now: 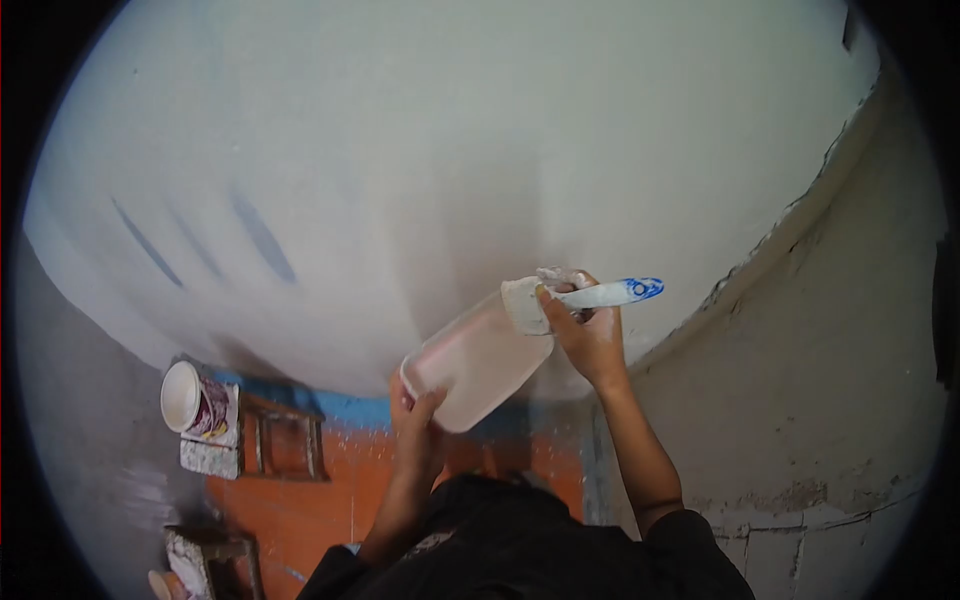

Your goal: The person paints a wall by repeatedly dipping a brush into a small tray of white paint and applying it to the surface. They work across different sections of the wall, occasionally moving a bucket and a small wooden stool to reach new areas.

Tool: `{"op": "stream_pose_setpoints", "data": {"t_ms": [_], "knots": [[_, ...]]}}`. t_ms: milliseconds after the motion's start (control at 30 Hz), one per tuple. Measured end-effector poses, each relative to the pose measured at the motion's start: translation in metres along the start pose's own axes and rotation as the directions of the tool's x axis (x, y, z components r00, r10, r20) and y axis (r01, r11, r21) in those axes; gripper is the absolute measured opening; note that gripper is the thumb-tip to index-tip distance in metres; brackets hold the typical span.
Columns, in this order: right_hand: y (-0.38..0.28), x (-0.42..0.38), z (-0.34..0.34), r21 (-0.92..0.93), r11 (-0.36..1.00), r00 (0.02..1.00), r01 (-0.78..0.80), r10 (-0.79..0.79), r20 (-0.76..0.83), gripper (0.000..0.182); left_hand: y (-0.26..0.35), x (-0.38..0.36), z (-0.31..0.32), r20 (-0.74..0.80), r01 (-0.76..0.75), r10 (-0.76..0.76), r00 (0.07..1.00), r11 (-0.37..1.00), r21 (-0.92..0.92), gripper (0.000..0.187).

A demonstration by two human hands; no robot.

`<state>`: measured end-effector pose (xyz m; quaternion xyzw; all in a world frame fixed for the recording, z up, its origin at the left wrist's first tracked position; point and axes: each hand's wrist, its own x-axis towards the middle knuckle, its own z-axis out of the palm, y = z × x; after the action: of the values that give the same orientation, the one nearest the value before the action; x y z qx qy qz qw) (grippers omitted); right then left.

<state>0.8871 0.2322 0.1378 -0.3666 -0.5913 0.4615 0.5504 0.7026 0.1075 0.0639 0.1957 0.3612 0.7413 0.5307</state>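
Note:
Low in front of the pale wall (330, 200), my left hand (418, 410) grips the lower left end of a rectangular plastic tub (480, 370), thumb over its rim. The tub is whitish with a faint pink tint. My right hand (590, 335) is closed round a wide paintbrush (605, 294) near its head, and white smears mark the fingers. The brush's white handle, with a blue-patterned end, points right. Its whitish head overlaps the tub's upper right end in this view.
At left, a white bucket (182, 397) with a dark printed side stands by a wooden step stool (288, 440). Another paint-spattered stool (215, 560) is lower left. The floor (330, 515) is orange with white spatters. Rough grey wall (790, 390) borders the pale area on the right.

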Motion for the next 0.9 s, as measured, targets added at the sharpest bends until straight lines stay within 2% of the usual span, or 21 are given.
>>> {"op": "stream_pose_setpoints", "data": {"t_ms": [100,133,233,267,367,467,567,667,767,800,900], "knots": [[0.008,-0.019,-0.010,-0.214,0.976,0.997,0.046,-0.030,0.075,0.024,-0.005,0.000,0.009,0.028,-0.005,0.004,1.000,0.998,0.063,0.065],[0.006,-0.023,-0.011,-0.315,0.943,0.994,0.106,-0.096,0.047,0.025,-0.006,-0.002,0.011,0.038,0.012,-0.016,0.999,0.996,0.083,0.066],[0.007,-0.034,-0.018,-0.536,0.835,0.992,0.124,-0.124,0.038,0.027,-0.013,-0.003,0.020,0.081,0.045,-0.057,0.995,0.989,0.141,0.067],[0.002,-0.035,-0.020,-0.642,0.759,0.994,0.107,-0.084,0.066,0.024,-0.017,-0.004,0.022,0.090,0.044,-0.060,0.994,0.985,0.167,0.068],[0.006,-0.041,-0.026,-0.656,0.754,0.998,-0.025,0.052,0.023,0.024,-0.022,-0.011,0.035,0.111,0.074,-0.099,0.989,0.974,0.213,0.069],[0.014,-0.046,-0.035,-0.721,0.693,0.998,0.023,0.029,0.060,0.023,-0.032,-0.016,0.042,0.123,0.106,-0.138,0.983,0.966,0.237,0.069],[0.008,-0.052,-0.044,-0.743,0.666,0.995,-0.068,0.095,-0.005,0.023,-0.040,-0.020,0.049,0.130,0.127,-0.163,0.978,0.960,0.248,0.069],[0.009,-0.061,-0.067,-0.698,0.716,0.996,-0.033,-0.031,-0.079,0.020,-0.047,-0.021,0.058,0.140,0.147,-0.188,0.972,0.954,0.262,0.069],[0.026,-0.069,-0.095,-0.390,0.919,0.948,-0.056,-0.073,-0.308,0.023,-0.056,-0.020,0.068,0.154,0.151,-0.198,0.968,0.950,0.275,0.070],[0.023,-0.072,-0.105,-0.189,0.976,0.937,-0.111,0.040,-0.347,0.022,-0.060,-0.020,0.072,0.160,0.149,-0.199,0.967,0.949,0.278,0.070],[0.025,-0.079,-0.135,0.012,0.993,0.853,-0.113,0.104,-0.512,0.020,-0.073,-0.023,0.086,0.168,0.168,-0.215,0.962,0.951,0.259,0.072]]}}
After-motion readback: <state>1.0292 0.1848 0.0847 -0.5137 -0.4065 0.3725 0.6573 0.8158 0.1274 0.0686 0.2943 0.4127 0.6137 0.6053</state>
